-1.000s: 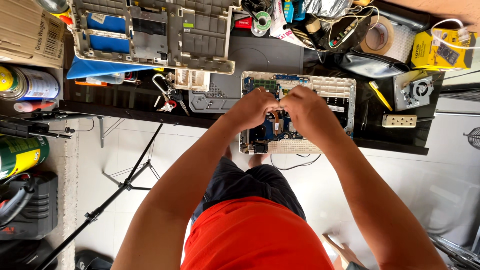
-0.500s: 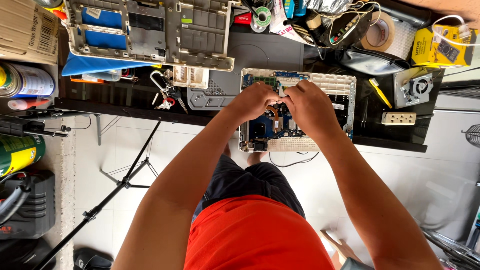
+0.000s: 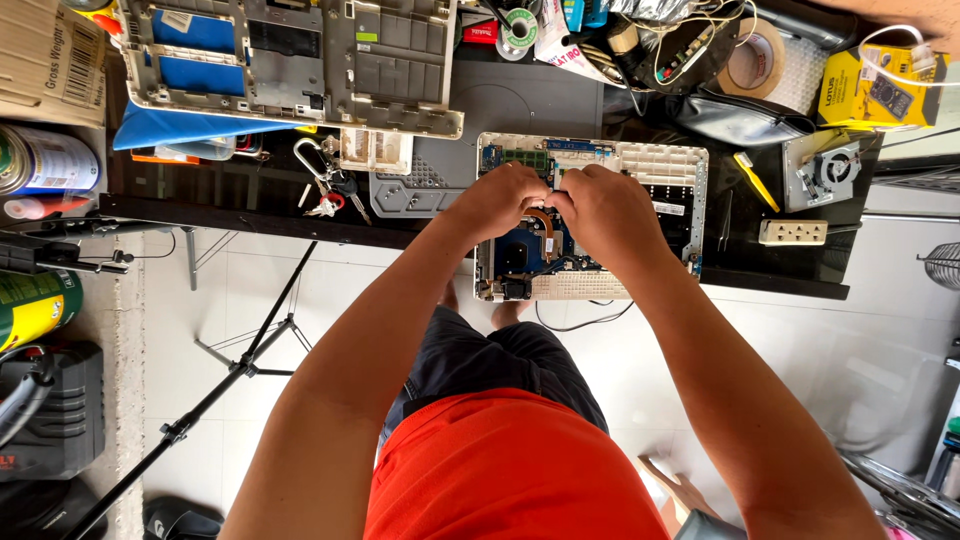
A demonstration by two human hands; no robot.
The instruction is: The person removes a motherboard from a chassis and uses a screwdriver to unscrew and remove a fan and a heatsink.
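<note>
An opened laptop base (image 3: 660,170) lies on the black workbench (image 3: 500,100), its blue circuit board (image 3: 530,250) and a copper heat pipe (image 3: 545,225) exposed. My left hand (image 3: 500,200) and my right hand (image 3: 605,210) meet over the middle of the board, fingertips pinched close together on something small that the fingers hide. Both forearms reach forward from my orange shirt.
A detached laptop shell (image 3: 300,60) lies at the back left over a blue sheet. Keys with a carabiner (image 3: 325,180), a tape roll (image 3: 755,60), a yellow box (image 3: 875,90), a cooling fan (image 3: 830,165), a power strip (image 3: 792,232), spray cans (image 3: 40,160), a tripod (image 3: 230,370).
Both hands stay over the board, shifting only slightly; the fingertips have drawn a little closer together. The view has moved a touch.
</note>
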